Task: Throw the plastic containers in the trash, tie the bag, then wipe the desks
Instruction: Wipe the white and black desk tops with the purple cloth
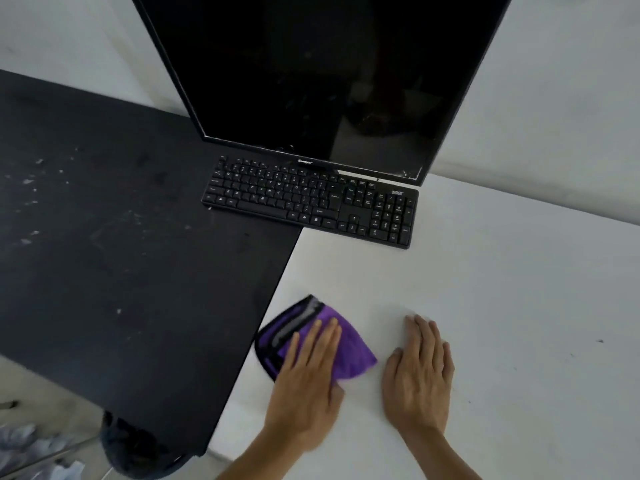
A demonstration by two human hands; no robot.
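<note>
Two flat palms: left hand [304,386] on purple cloth [349,351].

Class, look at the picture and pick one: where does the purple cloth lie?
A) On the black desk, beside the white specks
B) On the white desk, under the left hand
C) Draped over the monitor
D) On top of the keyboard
B: the purple cloth lies flat on the white desk near its edge with the black desk, with the left hand pressing on it.

Purple cloth [341,344] showing black trim and a grey stripe, white desk [502,306] lying right, black desk [121,254] lying left and carrying pale specks, black keyboard [311,199] bearing white legends, black monitor [322,71] standing far
</note>
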